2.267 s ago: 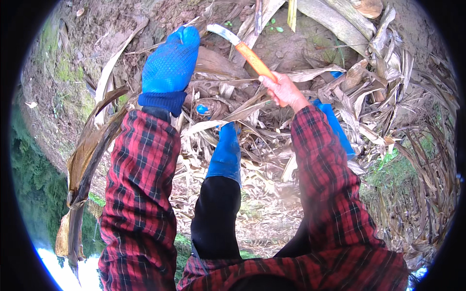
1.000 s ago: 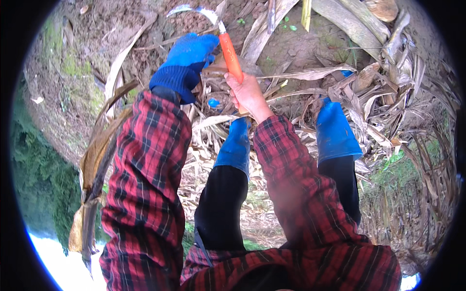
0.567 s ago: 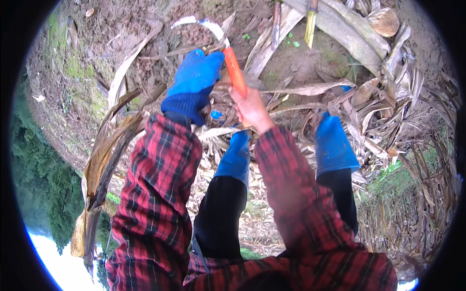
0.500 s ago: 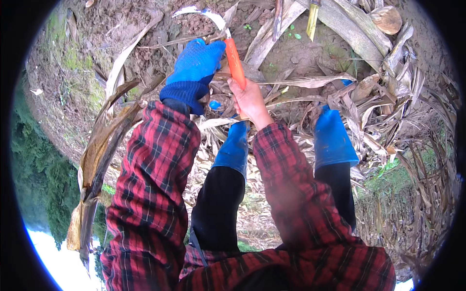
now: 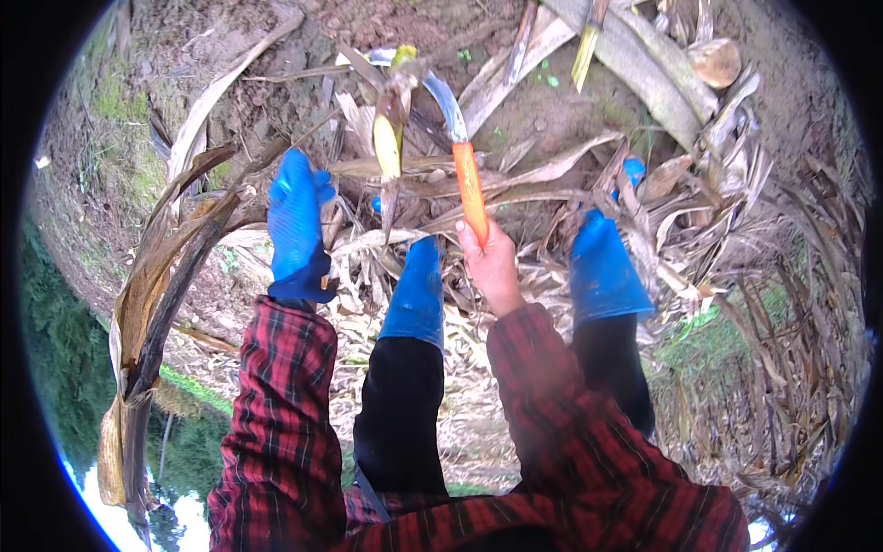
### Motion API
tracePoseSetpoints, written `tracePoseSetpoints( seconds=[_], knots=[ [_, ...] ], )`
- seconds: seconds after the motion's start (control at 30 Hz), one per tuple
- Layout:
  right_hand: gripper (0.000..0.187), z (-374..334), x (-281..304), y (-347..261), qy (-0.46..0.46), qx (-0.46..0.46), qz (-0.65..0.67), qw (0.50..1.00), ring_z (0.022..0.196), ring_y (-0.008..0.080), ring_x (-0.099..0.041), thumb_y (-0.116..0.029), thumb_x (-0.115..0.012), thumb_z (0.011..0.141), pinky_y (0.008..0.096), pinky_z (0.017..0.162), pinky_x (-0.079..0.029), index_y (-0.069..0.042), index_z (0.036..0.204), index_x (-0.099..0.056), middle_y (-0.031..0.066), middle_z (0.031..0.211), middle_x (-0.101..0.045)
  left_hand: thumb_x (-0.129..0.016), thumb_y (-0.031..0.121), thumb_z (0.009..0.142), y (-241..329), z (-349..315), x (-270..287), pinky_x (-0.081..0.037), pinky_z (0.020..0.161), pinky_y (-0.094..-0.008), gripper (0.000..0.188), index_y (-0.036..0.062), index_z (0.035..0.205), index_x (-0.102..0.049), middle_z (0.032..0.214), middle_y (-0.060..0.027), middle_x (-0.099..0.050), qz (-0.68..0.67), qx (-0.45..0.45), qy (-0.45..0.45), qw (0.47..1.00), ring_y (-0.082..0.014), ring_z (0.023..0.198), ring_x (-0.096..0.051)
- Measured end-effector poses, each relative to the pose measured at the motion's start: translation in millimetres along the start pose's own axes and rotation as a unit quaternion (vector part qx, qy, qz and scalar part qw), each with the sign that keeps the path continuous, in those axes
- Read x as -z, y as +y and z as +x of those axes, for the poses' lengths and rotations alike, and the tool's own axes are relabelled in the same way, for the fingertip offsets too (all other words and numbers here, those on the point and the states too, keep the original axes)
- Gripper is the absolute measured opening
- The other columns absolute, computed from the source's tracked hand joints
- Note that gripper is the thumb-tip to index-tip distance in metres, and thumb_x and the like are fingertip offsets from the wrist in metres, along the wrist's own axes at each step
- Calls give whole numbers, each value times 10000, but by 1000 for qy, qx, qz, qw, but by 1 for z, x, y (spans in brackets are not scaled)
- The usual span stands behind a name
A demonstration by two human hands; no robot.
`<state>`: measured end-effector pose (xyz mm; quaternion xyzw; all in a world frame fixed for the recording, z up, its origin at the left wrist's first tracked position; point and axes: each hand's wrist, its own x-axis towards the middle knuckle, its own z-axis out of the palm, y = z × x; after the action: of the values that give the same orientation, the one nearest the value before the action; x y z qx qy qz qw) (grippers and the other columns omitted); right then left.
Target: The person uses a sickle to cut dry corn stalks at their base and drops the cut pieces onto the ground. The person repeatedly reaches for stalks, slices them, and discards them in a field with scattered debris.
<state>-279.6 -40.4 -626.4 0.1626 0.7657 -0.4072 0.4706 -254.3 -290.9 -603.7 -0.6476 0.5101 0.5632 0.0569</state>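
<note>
My bare right hand [image 5: 493, 264] is closed around the orange handle of a sickle [image 5: 469, 189], its curved metal blade pointing up and away from me. My left hand [image 5: 298, 216], in a blue knitted glove, is to the left with fingers stretched upward and the thumb apart; nothing shows in its grasp. Just past its fingertips runs a long dry stalk [image 5: 170, 317] with brown leaves. Between my hands, left of the blade, is a blurred piece of plant stalk [image 5: 387, 145], yellow-green with brown husk, apart from both hands.
My blue boots [image 5: 416, 299] stand amid dry leaves [image 5: 368, 317] on brown soil. A broad pale dry leaf [image 5: 635, 69] and a round cut-looking piece [image 5: 715, 63] lie at the far right. Standing dry stalks [image 5: 754, 386] fill the right edge.
My left hand has moved left and nearer, away from the sickle. The sickle has come nearer and slightly right in my right hand. The yellow-green stalk piece now shows between them.
</note>
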Motion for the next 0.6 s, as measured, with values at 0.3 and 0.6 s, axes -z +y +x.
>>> tracePoseSetpoints(
  seconds=[0.3,0.6],
  knots=[
    [329,92,3,-68,-49,107,-196,973,800,373,-589,-338,-591,805,436,682,-455,-32,924,-597,224,795,-603,-593,428,732,50,14,-92,-420,844,-414,627,-8,1156,-440,1056,-252,-552,495,-92,-107,858,-383,991,-533],
    [298,-41,-1,-70,-124,-183,37,975,602,268,-604,-300,-553,846,366,573,-458,-12,921,-574,157,639,-586,-609,394,767,54,28,-42,-455,538,-326,447,-10,938,-520,676,-90,-584,432,-35,-174,884,-165,560,-546]
  ],
)
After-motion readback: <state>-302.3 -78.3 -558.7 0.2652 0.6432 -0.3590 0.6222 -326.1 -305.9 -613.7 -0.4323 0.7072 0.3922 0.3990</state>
